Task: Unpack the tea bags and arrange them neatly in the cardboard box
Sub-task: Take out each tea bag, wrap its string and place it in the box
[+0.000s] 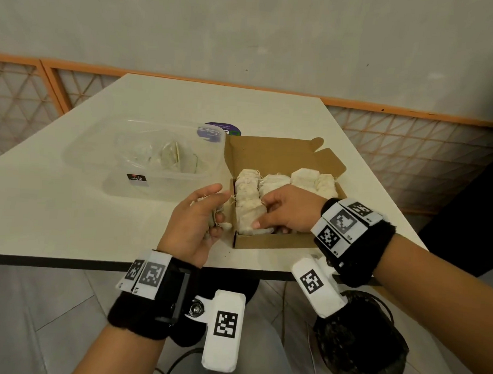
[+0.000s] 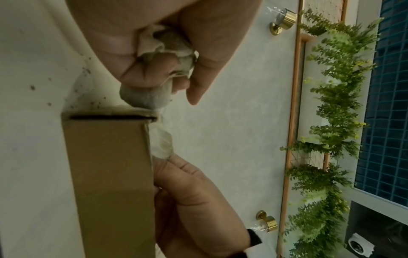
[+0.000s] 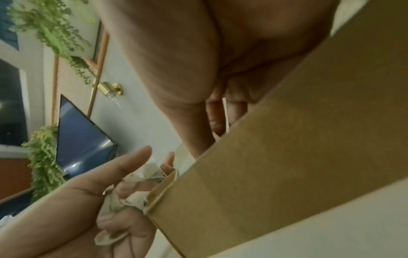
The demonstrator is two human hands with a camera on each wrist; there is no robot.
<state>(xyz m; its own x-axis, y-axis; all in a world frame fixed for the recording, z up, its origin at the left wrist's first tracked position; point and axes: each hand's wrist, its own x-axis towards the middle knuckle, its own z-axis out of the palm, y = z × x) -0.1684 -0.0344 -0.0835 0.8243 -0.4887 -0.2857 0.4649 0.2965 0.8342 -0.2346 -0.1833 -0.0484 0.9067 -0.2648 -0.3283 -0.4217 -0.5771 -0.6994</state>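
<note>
The open cardboard box (image 1: 276, 242) sits near the table's front edge, with rows of pale tea bags (image 1: 303, 177) standing in it. My right hand (image 1: 262, 215) reaches into the box's front left part and pinches a tea bag (image 1: 248, 219) between thumb and curled fingers. My left hand (image 1: 219, 211) hovers just left of the box and grips a crumpled bunch of tea bags (image 2: 163, 47) with strings hanging. In the right wrist view the box wall (image 3: 276, 157) fills the frame, and the left hand's bunch (image 3: 137, 178) is beside its corner.
A clear plastic tub (image 1: 127, 181) holding a plastic bag of more tea bags (image 1: 170, 155) stands left of the box. A purple round sticker (image 1: 222, 127) lies behind it. The table's front edge (image 1: 67, 261) runs just under my wrists.
</note>
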